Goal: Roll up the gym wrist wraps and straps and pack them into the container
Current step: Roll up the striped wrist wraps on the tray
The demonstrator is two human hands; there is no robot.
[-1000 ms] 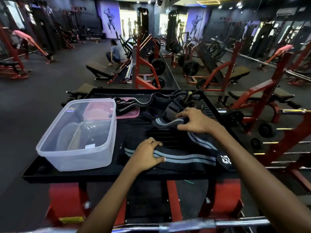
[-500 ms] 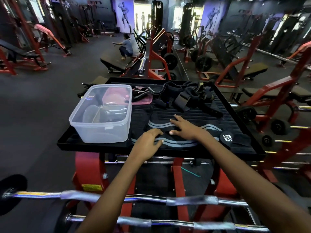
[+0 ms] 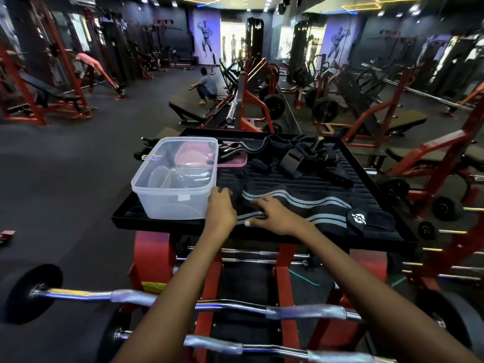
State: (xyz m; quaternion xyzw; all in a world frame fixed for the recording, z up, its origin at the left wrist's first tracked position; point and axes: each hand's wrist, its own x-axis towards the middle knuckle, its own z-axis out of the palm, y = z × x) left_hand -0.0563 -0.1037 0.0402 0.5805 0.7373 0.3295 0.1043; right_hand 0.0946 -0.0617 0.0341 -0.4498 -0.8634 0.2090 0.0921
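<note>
Nearest you, two curl bars (image 3: pixel 235 309) cross below your forearms. Past them, both your hands sit on the near edge of the black counter (image 3: pixel 387 238). Your left hand (image 3: pixel 220 209) rests at the left end of the striped wrap (image 3: pixel 301 203), its fingers bent down onto the fabric; you cannot tell whether they actually pinch it. Your right hand (image 3: pixel 277 214) lies flat on the wrap just beside it, fingers straight and spread, pressing down. The wrap runs in waves to the right, ending at a logo tab (image 3: pixel 357 218). The clear container (image 3: pixel 175 179) stands touching-close left of your left hand. Behind lie a pink lid (image 3: pixel 233 161) and a heap of black straps (image 3: pixel 301 158).
</note>
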